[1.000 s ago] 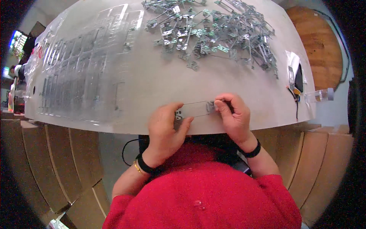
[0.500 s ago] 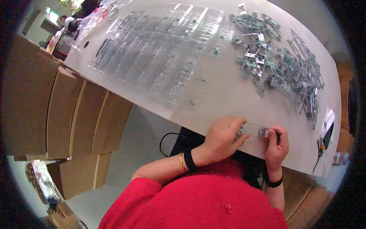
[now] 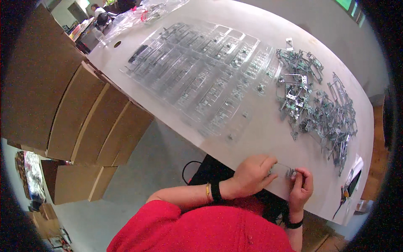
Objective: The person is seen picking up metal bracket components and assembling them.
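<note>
Near the table's front edge, my left hand (image 3: 254, 173) grips one end of a small metal bracket with a thin wire frame (image 3: 289, 171). Its fingers and thumb pinch around that end and partly cover it. At the other end, my right hand (image 3: 301, 188) holds the same bracket between thumb and fingers. The bracket spans the gap between both hands, just above or on the tabletop; which of these I cannot tell. A large heap of similar metal brackets and wire pieces (image 3: 325, 113) lies beyond my right hand.
Clear plastic trays (image 3: 184, 80) with small metal parts cover the table's left side. Crumpled clear plastic (image 3: 134, 21) sits at the far left. A black-handled tool (image 3: 349, 187) lies at the right edge. Cardboard boxes (image 3: 84, 113) stand left of the table. A person sits far back.
The view has tilted, so table and hands sit lower in the picture. Both hands still hold the metal bracket in nearly the same pose.
</note>
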Demonstrator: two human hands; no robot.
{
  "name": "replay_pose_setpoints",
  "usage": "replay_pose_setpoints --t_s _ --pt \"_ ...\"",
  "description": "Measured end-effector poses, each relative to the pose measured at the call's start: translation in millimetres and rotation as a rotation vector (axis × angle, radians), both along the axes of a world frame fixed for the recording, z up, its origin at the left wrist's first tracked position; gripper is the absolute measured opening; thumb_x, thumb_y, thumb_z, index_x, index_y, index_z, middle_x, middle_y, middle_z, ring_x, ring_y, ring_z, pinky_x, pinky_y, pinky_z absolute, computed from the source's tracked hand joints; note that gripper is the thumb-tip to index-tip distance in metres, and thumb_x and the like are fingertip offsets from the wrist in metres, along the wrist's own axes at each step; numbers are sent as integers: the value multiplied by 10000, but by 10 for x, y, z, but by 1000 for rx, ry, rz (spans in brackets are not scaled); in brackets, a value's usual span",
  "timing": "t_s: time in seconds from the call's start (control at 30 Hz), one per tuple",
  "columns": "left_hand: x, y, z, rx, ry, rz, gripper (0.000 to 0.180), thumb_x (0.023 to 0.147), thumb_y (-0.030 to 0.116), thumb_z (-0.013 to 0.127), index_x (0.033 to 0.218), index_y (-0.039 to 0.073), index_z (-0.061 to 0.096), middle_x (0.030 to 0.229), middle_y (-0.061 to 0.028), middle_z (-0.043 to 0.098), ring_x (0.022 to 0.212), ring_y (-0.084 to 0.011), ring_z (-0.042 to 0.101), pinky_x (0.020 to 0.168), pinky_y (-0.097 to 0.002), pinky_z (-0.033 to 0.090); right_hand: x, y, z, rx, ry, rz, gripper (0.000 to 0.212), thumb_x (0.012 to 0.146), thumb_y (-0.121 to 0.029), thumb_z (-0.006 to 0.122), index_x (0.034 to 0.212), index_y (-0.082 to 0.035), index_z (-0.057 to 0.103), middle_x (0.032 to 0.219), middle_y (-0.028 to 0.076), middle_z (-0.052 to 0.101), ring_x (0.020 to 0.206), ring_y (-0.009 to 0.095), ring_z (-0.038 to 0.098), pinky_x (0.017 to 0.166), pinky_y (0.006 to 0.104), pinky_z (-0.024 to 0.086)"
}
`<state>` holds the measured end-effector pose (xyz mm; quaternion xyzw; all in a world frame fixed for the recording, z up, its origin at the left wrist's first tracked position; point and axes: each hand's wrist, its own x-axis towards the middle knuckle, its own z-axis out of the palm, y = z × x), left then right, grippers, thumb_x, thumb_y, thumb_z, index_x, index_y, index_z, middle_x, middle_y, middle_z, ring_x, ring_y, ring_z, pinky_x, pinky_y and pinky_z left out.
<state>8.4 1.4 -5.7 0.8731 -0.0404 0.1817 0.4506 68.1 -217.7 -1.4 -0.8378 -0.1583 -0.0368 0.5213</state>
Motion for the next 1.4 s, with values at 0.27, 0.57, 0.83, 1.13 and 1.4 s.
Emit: replay_pose_setpoints --t_s 0.27,0.57,0.83,1.13,1.4 --pt "-7 -21 -21 -23 81 -22 388 907 298 729 1177 50 602 1033 -187 669 937 -409 646 779 -491 527 -8 -7 39 64 88 -8 30 1034 -63 586 1051 -56 610 946 -8 588 764 64 526 681 216 443" --pt "-6 2 3 -68 77 -60 406 919 289 712 1215 52 569 1051 -194 668 965 -414 647 803 -497 528 -10 9 37 85 68 -41 65 1010 5 572 1030 -45 607 949 43 582 746 104 542 663 247 462" --pt "-16 -15 -2 -73 46 -44 416 921 295 710 1224 46 571 1065 -196 670 980 -415 646 819 -496 528 -26 -9 17 114 138 -41 56 1050 -89 569 1070 -54 609 946 -14 572 788 62 518 713 207 439" --pt "-18 -14 1 -54 62 -35 440 923 317 716 1237 36 590 1102 -205 682 1004 -409 657 852 -488 533 -15 -32 -3 99 119 -75 38 1006 -15 606 1035 -33 623 950 36 599 773 109 544 713 253 471" --pt "-2 -13 22 -32 48 -27 434 915 314 725 1219 33 597 1100 -205 685 994 -408 660 844 -485 535 -29 49 86 140 124 -41 32 1013 -18 599 1029 -40 615 949 32 600 765 105 546 701 248 471"
